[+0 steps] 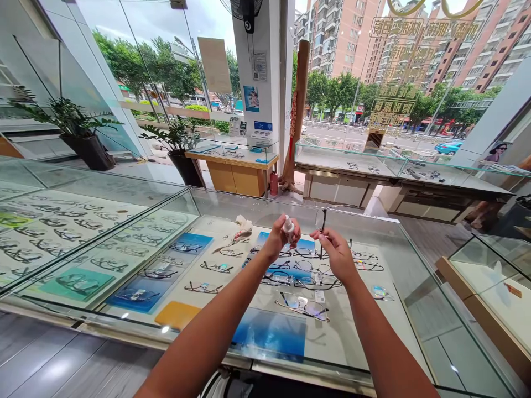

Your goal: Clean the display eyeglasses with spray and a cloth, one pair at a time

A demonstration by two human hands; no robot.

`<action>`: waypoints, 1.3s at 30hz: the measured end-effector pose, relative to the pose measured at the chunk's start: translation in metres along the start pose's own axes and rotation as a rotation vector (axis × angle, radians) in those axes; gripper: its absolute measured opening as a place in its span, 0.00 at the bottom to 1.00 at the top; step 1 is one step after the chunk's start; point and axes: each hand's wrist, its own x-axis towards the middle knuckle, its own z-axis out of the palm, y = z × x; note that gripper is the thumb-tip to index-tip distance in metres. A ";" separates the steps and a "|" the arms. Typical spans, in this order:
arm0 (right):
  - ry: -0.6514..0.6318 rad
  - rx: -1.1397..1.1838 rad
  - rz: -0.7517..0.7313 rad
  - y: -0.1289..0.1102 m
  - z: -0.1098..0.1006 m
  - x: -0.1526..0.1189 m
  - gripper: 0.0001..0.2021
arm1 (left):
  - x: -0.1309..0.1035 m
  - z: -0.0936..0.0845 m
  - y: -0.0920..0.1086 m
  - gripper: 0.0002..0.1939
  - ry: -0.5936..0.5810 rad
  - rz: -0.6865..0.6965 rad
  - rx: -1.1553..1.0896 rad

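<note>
Over the glass display case (265,367), my left hand (279,239) is wrapped round a small white spray bottle (289,228) with its nozzle up. Just right of it, my right hand (335,253) pinches a pair of dark-framed glasses (322,220), held upright with one lens showing above the fingers. Rows of eyeglasses lie beneath both hands, among them a larger pair (302,305) near the front. A crumpled pale cloth (243,226) lies left of my left hand.
Blue display sheets (269,334) and a yellow-orange one (177,315) lie in the case. More glasses fill the case at left (53,221). Farther back stand a wooden table (232,176), potted plants (182,149), a fire extinguisher (274,183) and another glass counter (348,160).
</note>
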 end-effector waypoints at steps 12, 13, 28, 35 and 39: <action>-0.211 0.298 0.119 -0.007 0.004 0.000 0.15 | 0.000 -0.003 -0.020 0.27 0.069 0.253 0.546; -0.220 0.307 0.126 -0.007 0.005 0.000 0.15 | 0.000 -0.003 -0.020 0.27 0.064 0.250 0.543; 0.033 0.489 0.153 0.003 -0.005 0.006 0.11 | -0.011 0.013 -0.009 0.29 -0.072 0.169 0.759; 0.060 0.542 0.168 0.000 -0.003 0.006 0.11 | -0.012 0.018 -0.012 0.27 -0.130 0.157 0.821; 0.027 0.561 0.159 0.001 -0.001 0.005 0.10 | -0.013 0.020 -0.013 0.29 -0.142 0.173 0.824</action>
